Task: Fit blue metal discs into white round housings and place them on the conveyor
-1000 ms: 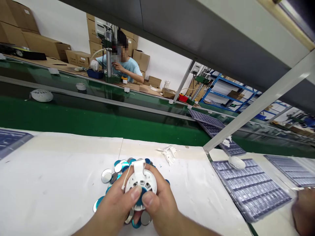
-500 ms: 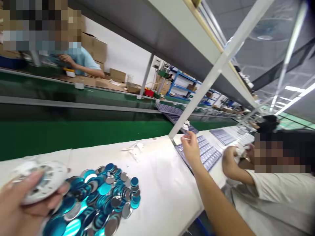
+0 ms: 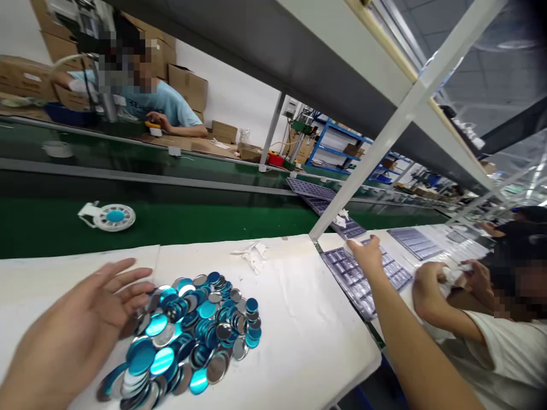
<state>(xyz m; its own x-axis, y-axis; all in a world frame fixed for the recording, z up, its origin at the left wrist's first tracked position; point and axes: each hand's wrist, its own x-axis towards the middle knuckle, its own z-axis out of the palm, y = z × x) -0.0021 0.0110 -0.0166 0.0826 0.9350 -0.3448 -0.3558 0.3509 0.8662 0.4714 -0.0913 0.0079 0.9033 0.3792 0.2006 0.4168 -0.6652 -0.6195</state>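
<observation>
Left hand: While its fingers spread loosely, the left hand (image 3: 92,322) hangs at the left side of the disc pile (image 3: 207,309), released, with nothing visible in its grasp.
Right hand: the right hand (image 3: 368,259) reaches over the far edge of the tray (image 3: 363,282); a white object (image 3: 352,246) shows at its fingertips, and I cannot tell whether they grip it.
White part: the white round part (image 3: 127,221), with 1 blue disc (image 3: 115,216) at its middle, lies on the green belt (image 3: 213,222), apart from the table's far edge and beyond the left hand.
Pile: blue and silver discs, heaped and overlapping.
Open room: a broad stretch of white table (image 3: 299,324) runs between pile and tray; 1 crumpled white scrap (image 3: 255,259) lies near its far edge.
Limits: a slanted post (image 3: 367,171) stands just beside the tray's far-left corner; a grey shelf (image 3: 290,51) overhangs the belt.
Neighbours: a co-worker's bent arm (image 3: 431,296) is near the tray's right side; across the belt sits 1 person in a light blue shirt (image 3: 179,108).
</observation>
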